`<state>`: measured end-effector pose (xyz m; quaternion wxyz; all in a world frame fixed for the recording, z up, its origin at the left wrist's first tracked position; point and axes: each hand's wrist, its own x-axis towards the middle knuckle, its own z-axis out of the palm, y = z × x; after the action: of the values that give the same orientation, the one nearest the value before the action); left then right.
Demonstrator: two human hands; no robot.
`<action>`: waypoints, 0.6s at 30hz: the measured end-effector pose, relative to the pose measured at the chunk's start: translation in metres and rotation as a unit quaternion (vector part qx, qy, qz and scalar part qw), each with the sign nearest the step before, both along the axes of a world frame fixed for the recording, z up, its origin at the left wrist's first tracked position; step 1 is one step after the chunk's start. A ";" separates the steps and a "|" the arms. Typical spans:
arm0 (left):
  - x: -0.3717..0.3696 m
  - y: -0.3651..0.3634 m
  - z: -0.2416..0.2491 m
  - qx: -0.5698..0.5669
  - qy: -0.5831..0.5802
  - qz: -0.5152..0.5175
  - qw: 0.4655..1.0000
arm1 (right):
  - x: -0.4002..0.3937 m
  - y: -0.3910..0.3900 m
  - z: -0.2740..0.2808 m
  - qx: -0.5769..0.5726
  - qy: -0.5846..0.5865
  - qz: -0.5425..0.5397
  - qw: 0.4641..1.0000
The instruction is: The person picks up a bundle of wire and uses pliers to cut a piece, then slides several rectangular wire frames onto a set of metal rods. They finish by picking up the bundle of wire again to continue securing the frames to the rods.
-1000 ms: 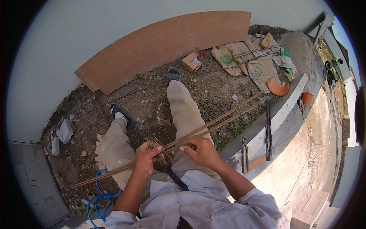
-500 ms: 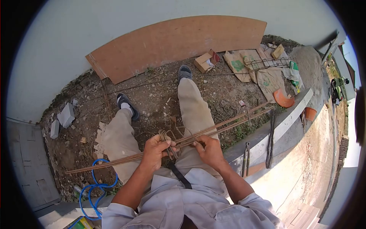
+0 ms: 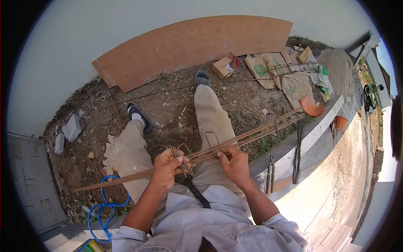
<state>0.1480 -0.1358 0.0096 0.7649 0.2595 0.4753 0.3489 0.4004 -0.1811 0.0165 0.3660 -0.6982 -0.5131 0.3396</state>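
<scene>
Several long, thin rusty steel rods (image 3: 260, 133) lie across my lap, slanting from lower left to upper right. My left hand (image 3: 166, 168) is closed around a bunch of bent wire stirrups (image 3: 184, 148) hung on the rods. A single stirrup (image 3: 212, 133) stands up from the rods just left of my right hand (image 3: 235, 166). The thumb and fingers of that hand pinch its lower part against the rods. Further along the rods, near their right end, hangs another stirrup (image 3: 276, 124). The exact grip under the fingers is partly hidden.
On the concrete ledge (image 3: 323, 122) to my right lie pincers (image 3: 270, 174) and a bundle of dark tie wire (image 3: 298, 153). A blue hose (image 3: 100, 206) coils at lower left. Ahead are a plywood sheet (image 3: 193, 50), a cardboard box (image 3: 226, 66) and paper sacks (image 3: 296, 86).
My right hand has shifted slightly right along the rods. The stirrup beside it has moved away from the left-hand bunch and now stands more upright.
</scene>
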 end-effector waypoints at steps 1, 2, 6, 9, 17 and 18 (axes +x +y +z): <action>0.001 0.001 0.001 0.003 -0.003 -0.001 1.000 | 0.000 0.001 0.001 -0.007 0.005 -0.008 1.000; 0.001 0.002 0.003 0.007 -0.005 -0.002 1.000 | 0.000 0.002 0.002 -0.014 0.010 -0.016 1.000; 0.002 0.005 0.002 0.017 -0.007 -0.002 1.000 | 0.003 0.007 -0.002 0.010 -0.004 -0.026 1.000; 0.000 0.006 -0.001 0.013 0.001 0.002 1.000 | 0.007 0.010 -0.005 0.018 -0.015 -0.029 0.999; -0.005 0.006 -0.005 0.013 0.014 0.019 1.000 | 0.008 0.017 -0.026 0.014 -0.022 -0.013 1.000; -0.005 0.006 -0.006 0.011 0.013 0.020 1.000 | 0.007 0.018 -0.033 0.011 -0.026 -0.015 0.999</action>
<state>0.1429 -0.1297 0.0036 0.7485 0.2629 0.4868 0.3657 0.4076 -0.1634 -0.0166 0.3651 -0.7102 -0.5157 0.3103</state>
